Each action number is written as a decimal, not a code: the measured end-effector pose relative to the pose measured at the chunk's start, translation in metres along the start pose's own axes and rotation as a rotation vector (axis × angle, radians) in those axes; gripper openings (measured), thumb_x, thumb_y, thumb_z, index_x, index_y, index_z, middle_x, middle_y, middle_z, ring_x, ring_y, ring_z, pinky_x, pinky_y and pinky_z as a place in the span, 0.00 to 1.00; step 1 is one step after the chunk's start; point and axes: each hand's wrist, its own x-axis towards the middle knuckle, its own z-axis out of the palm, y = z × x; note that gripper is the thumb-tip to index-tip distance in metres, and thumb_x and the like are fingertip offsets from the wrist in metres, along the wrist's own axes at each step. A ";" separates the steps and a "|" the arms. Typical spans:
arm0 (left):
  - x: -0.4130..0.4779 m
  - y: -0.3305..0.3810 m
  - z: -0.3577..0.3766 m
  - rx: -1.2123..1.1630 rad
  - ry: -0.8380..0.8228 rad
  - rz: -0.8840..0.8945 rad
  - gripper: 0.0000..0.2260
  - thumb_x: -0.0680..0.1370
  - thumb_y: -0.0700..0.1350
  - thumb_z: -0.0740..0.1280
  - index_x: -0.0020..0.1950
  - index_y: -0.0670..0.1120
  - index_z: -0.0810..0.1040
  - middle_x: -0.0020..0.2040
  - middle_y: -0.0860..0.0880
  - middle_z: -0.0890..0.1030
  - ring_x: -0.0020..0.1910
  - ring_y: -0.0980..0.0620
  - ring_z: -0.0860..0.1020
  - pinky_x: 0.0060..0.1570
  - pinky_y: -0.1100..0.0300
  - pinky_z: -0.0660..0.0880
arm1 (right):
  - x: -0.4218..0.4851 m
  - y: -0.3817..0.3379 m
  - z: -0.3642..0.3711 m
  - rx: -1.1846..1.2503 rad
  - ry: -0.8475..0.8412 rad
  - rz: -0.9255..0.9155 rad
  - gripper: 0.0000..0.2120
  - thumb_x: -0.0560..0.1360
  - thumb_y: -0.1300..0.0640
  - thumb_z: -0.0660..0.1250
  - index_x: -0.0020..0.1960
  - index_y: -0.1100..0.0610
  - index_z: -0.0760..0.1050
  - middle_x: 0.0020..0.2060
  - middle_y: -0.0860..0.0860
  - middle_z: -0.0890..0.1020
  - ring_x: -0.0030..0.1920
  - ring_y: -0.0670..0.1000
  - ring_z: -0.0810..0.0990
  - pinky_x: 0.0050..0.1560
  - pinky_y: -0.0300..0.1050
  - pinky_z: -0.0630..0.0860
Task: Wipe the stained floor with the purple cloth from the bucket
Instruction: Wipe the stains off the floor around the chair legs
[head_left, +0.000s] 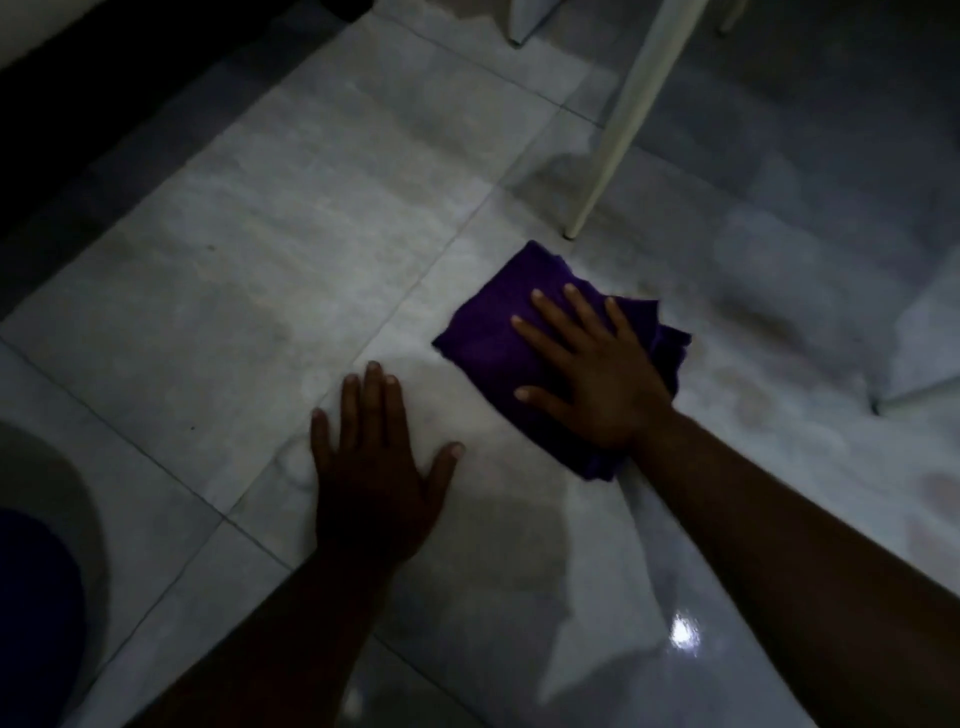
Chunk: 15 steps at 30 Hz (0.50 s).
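The purple cloth (488, 338) lies folded on the pale tiled floor (291, 249), right of centre. My right hand (587, 374) lies flat on top of it, fingers spread, pressing it down onto the tile. My left hand (379, 467) rests palm down on the bare floor just left of the cloth, fingers apart and holding nothing. Faint brownish stains (748, 400) mark the wet, shiny tile to the right of the cloth.
A slanted white furniture leg (618, 130) meets the floor just beyond the cloth. Another leg (519, 26) stands at the top, and a pale bar (914, 395) lies at the right edge. A rounded grey shape (67, 493) with something dark blue sits lower left. A dark wall base runs along the upper left.
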 end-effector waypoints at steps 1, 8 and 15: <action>-0.001 0.000 0.001 0.006 0.009 0.005 0.39 0.78 0.67 0.51 0.80 0.41 0.54 0.81 0.40 0.55 0.80 0.40 0.55 0.75 0.36 0.52 | -0.012 0.021 0.000 -0.013 0.002 0.053 0.38 0.74 0.26 0.41 0.80 0.41 0.49 0.81 0.48 0.50 0.81 0.57 0.46 0.77 0.67 0.48; 0.001 0.002 0.001 0.007 0.032 -0.002 0.39 0.78 0.67 0.49 0.78 0.41 0.57 0.81 0.41 0.56 0.80 0.40 0.55 0.74 0.36 0.53 | -0.056 0.078 0.004 0.115 0.003 0.704 0.40 0.75 0.27 0.39 0.81 0.45 0.40 0.82 0.52 0.44 0.81 0.60 0.41 0.77 0.67 0.44; 0.002 0.001 0.002 -0.001 -0.048 0.008 0.40 0.77 0.68 0.43 0.80 0.41 0.50 0.82 0.41 0.50 0.81 0.40 0.49 0.75 0.34 0.48 | -0.150 -0.078 0.032 0.085 -0.011 0.098 0.37 0.77 0.29 0.48 0.80 0.46 0.52 0.81 0.54 0.53 0.80 0.63 0.48 0.75 0.70 0.50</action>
